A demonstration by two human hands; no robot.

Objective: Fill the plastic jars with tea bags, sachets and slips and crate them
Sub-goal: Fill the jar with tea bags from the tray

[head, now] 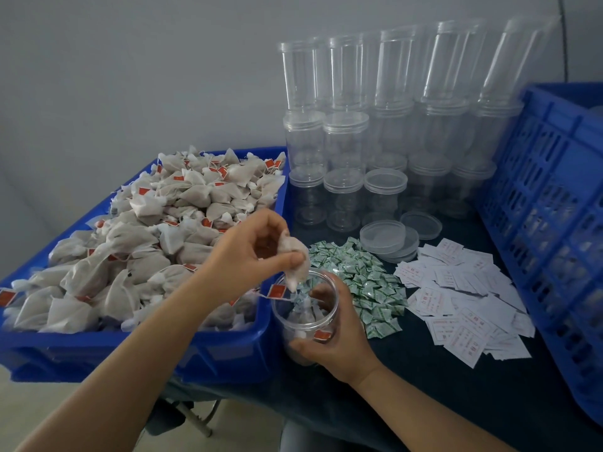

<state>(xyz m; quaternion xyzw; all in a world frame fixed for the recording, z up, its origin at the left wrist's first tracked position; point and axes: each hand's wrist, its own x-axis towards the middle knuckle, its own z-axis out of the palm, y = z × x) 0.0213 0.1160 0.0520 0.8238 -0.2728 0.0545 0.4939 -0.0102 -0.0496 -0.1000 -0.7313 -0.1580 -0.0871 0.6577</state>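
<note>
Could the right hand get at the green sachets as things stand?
Probably not at once: the right hand grips the open jar, so it must let go first. The green sachets lie uncovered just beyond it, with nothing between them.

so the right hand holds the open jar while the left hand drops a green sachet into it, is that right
Not quite. The head view shows the left hand pinching a tea bag with a red tag, not a green sachet, over the mouth of the open jar. The right hand does hold that jar. The green sachets lie in a pile on the table beside it.
</note>
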